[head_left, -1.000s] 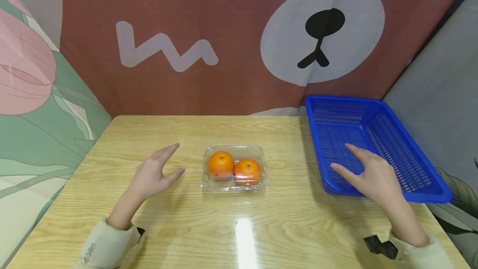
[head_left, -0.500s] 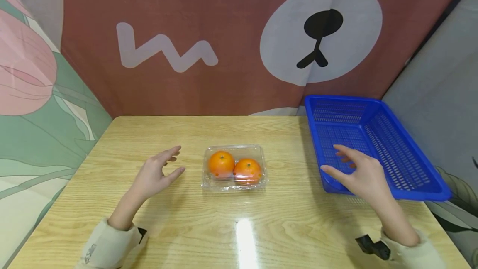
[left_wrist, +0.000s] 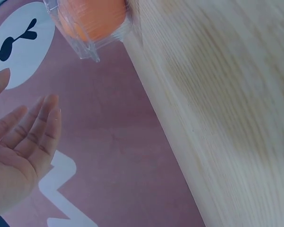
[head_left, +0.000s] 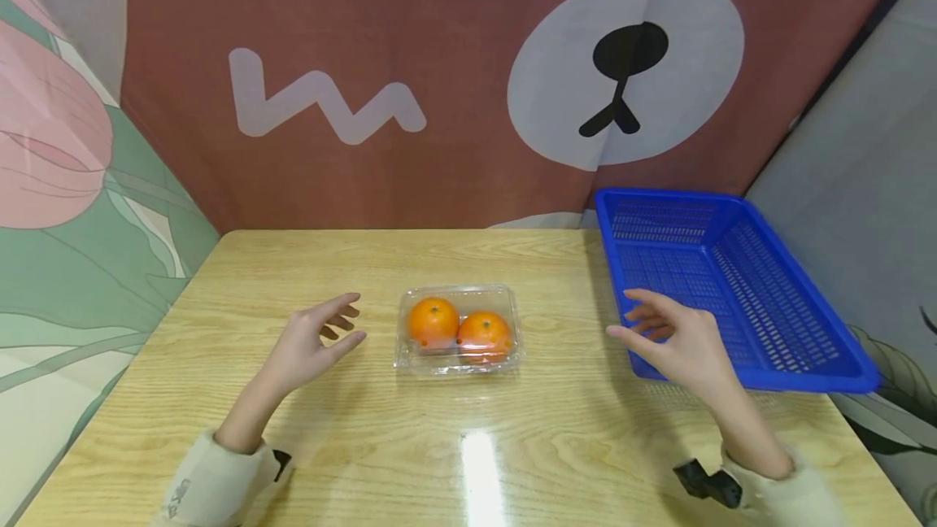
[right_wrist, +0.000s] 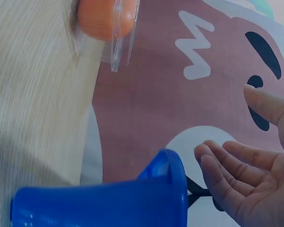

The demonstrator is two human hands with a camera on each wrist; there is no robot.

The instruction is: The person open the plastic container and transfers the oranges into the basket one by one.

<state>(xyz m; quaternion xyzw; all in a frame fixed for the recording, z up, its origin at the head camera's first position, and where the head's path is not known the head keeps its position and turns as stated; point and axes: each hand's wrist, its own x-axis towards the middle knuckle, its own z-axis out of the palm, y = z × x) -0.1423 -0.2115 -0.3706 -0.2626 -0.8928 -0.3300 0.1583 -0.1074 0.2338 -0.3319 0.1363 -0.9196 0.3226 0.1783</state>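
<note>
A clear plastic clamshell box (head_left: 459,299) stands mid-table with two oranges inside, a left orange (head_left: 433,322) and a right orange (head_left: 485,335). To the left of the box my left hand (head_left: 303,346) hovers with thumb and fingers apart, holding nothing. On the other side my right hand (head_left: 679,340) hangs in front of the blue basket's near left corner, its fingers loosely bent and nothing in them. In the right wrist view the palm (right_wrist: 255,184) faces the box, with the blue basket (right_wrist: 104,201) below it. The left wrist view shows the box's corner (left_wrist: 90,49) beyond the fingers.
The blue plastic basket (head_left: 621,283), with slotted walls, sits at the table's right side. The wooden table (head_left: 351,446) ends at a brown cloth backdrop (head_left: 329,185) printed with a bear face. Patterned cloth hangs on the left.
My right hand has moved left, from over the basket toward the box, and its fingers have bent a little. The left hand's fingers spread slightly; it barely moved. Box and basket stayed put.
</note>
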